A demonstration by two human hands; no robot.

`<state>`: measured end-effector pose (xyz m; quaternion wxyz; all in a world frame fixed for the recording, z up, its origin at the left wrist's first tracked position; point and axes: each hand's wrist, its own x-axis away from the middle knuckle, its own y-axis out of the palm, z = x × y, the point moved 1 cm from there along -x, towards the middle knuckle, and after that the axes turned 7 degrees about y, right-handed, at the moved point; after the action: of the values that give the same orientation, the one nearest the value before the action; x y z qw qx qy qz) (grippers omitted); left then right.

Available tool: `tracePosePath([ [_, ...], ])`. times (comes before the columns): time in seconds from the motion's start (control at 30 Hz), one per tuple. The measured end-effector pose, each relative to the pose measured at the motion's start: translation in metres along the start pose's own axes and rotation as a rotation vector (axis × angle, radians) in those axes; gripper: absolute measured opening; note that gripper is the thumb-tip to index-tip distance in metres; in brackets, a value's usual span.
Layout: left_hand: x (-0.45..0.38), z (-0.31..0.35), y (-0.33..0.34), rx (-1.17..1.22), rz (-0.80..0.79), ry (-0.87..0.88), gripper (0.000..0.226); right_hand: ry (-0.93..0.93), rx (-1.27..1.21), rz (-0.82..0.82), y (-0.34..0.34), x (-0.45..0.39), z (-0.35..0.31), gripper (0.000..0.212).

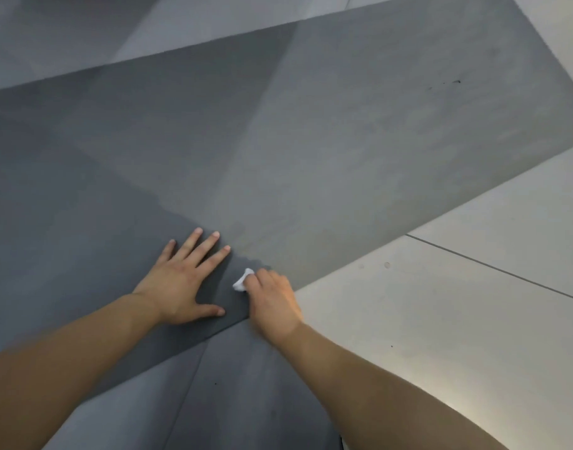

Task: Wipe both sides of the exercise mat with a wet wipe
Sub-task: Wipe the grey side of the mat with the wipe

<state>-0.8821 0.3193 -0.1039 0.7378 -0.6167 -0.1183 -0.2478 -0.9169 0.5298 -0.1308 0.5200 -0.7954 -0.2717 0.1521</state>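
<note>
Head view: wipe (243, 280) under right hand (273, 303), on mat (311, 141).

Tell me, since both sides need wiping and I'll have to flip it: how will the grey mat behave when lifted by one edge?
The mat is a thin sheet lying flat on the tiled floor, so it will probably droop rather than stay stiff. It looks light for its area. The left hand presses it flat while the right hand rubs the wet wipe, suggesting it might slide.
</note>
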Motion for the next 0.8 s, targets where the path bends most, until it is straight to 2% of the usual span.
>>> tracePosePath([
  [0.07,-0.006,0.009,0.0,-0.007,-0.009,0.016,0.118,-0.15,0.053,-0.029,-0.011,-0.008,0.015,0.021],
  [0.13,-0.01,0.013,-0.002,-0.023,-0.02,0.031,0.115,-0.172,0.109,-0.003,-0.026,-0.021,0.051,0.022],
  [0.2,-0.011,0.013,-0.004,-0.032,-0.042,0.051,0.112,-0.047,0.191,0.061,-0.045,-0.034,0.101,0.027],
  [0.3,-0.013,0.016,-0.007,-0.028,-0.07,0.042,0.113,0.259,0.261,0.113,-0.078,-0.046,0.165,0.029],
  [0.4,-0.013,0.021,-0.008,-0.028,-0.089,0.027,0.114,0.456,0.215,0.208,-0.087,-0.05,0.168,0.024],
  [0.47,-0.013,0.022,-0.01,-0.025,-0.103,0.02,0.114,0.482,0.152,0.264,-0.068,-0.042,0.141,0.026],
  [0.57,-0.013,0.026,-0.013,-0.014,-0.091,0.027,0.112,0.343,0.087,0.188,-0.025,-0.019,0.076,0.032],
  [0.67,-0.018,0.036,-0.016,0.039,-0.003,0.063,0.104,0.079,0.084,0.033,-0.01,-0.003,0.022,0.028],
  [0.73,-0.026,0.046,-0.02,0.07,0.002,0.066,0.099,-0.069,0.109,-0.035,-0.019,-0.003,0.026,0.021],
  [0.8,-0.032,0.051,-0.024,0.048,-0.021,0.047,0.099,-0.112,0.159,-0.055,-0.034,-0.008,0.058,0.022],
])
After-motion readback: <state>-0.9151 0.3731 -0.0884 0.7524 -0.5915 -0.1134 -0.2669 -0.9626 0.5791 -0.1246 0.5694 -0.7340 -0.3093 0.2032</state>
